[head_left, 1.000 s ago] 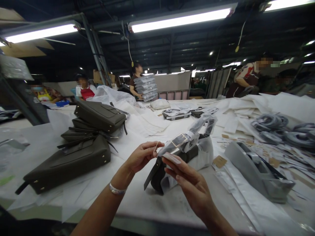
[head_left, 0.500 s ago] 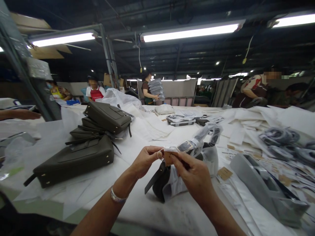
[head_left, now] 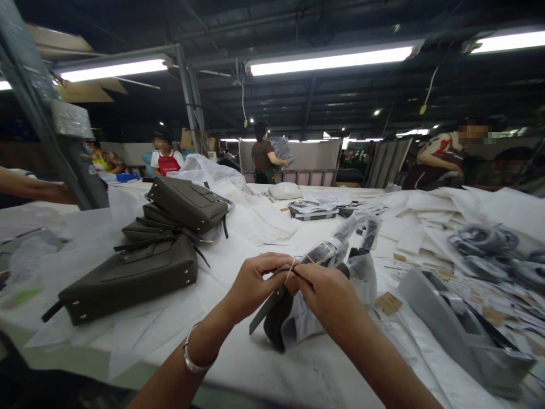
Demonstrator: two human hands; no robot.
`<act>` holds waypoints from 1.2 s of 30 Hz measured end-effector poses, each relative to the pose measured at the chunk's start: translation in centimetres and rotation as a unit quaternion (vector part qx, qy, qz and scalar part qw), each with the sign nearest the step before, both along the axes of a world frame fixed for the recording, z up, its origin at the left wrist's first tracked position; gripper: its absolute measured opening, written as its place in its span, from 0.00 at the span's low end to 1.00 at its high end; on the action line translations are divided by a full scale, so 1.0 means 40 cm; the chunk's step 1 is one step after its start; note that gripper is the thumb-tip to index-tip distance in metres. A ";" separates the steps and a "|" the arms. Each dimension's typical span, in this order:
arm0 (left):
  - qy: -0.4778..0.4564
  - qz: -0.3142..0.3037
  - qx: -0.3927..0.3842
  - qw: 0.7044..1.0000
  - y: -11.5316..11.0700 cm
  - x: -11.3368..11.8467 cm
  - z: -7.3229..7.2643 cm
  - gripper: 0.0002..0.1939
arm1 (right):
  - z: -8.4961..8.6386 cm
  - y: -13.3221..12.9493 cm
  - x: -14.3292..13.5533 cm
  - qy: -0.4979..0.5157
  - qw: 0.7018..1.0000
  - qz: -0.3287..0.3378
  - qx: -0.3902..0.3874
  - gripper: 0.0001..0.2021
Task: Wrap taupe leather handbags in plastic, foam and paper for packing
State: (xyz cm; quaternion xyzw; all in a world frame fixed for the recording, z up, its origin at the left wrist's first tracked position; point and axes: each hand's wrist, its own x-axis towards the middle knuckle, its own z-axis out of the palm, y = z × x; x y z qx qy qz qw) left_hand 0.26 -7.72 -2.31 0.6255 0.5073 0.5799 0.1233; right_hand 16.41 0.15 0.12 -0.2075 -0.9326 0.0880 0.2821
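My left hand (head_left: 255,281), a silver bangle at its wrist, pinches a pale loop of string (head_left: 291,269) with thumb and fingers. Against it, my right hand (head_left: 330,289) is closed on a small brown card tag (head_left: 293,285), mostly covered by the fingers. Just beneath both hands a dark olive handbag (head_left: 275,326) rests on the table, partly wrapped in white and clear film. Its buckled strap (head_left: 320,253) rises behind my right hand, with plastic around it. The fingertips overlap, so how string and tag meet is hidden.
Olive handbags (head_left: 140,272) are stacked at left on white paper. A grey tape dispenser (head_left: 464,335) stands at right, beside a loose brown tag (head_left: 389,303) and scattered cards. Wrapped coils (head_left: 485,241) lie farther right. Across the table a person (head_left: 264,156) carries a grey stack; other people work around.
My hands have come together, and the tag, plainly visible before, is now mostly covered by my fingers. The person at the back has turned and moved slightly right with the stack.
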 end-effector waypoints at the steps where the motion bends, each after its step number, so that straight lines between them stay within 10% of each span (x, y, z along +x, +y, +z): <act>1: 0.034 0.010 0.006 0.999 -0.005 0.001 0.004 0.10 | 0.000 0.002 0.003 0.012 0.999 0.019 -0.025 0.11; 7: 0.163 0.138 0.059 0.975 -0.047 0.029 0.014 0.14 | -0.033 0.009 0.024 0.123 0.982 0.086 -0.116 0.14; 19: 0.167 0.293 0.133 0.932 -0.173 0.066 -0.053 0.17 | -0.079 0.060 0.001 0.001 0.993 0.004 0.121 0.25; 24: -0.121 0.296 0.039 0.947 -0.156 0.034 -0.110 0.22 | -0.073 0.064 -0.016 0.010 0.985 -0.046 0.166 0.17; 29: -0.345 0.277 0.030 0.896 -0.142 -0.002 -0.176 0.29 | -0.079 0.053 -0.028 0.014 0.980 -0.104 0.168 0.17; 34: -0.069 0.403 0.094 0.908 -0.221 0.064 -0.163 0.19 | -0.075 0.050 -0.034 0.010 0.981 -0.104 0.164 0.15; 36: 0.115 0.352 0.143 0.918 -0.232 0.109 -0.161 0.19 | -0.073 0.045 -0.038 0.011 0.982 -0.087 0.165 0.16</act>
